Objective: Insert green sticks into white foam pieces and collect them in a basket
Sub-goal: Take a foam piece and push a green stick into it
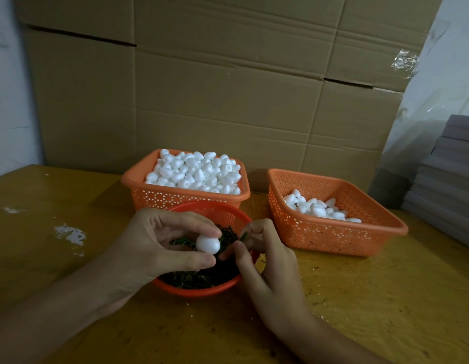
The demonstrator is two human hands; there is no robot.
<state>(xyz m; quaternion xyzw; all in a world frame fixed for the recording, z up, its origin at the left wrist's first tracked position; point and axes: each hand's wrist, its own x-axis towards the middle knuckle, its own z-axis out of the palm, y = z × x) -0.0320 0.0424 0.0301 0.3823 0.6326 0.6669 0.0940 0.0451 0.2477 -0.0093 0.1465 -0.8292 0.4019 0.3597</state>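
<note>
Worktop [57,258] of yellow-brown wood, marked with pale patches toward its left edge, carries three baskets.

Left hand [159,243] is over the near middle of the worktop, thumb and forefinger clamped on one white foam piece [208,244], which is held above the round red basket [201,291]. That basket holds a dark heap of green sticks [194,281].

Behind it, toward the far edge, the supply basket [159,197] is heaped above its rim with plain foam pieces [196,172].

Right hand [262,258] is just beside the held piece, fingers curled and pinched together on a green stick [243,236]. Only the stick's upper end shows, and it appears not yet seated in the foam.

Right of centre, the collecting basket [333,237] holds a small cluster of finished pieces [318,210] covering part of its floor; one shows a dark spot, probably a stick end.

Assessment: work is at an early stage. A small batch is collected, one piece is in hand awaiting insertion, and the bulk of the supply remains untouched
</note>
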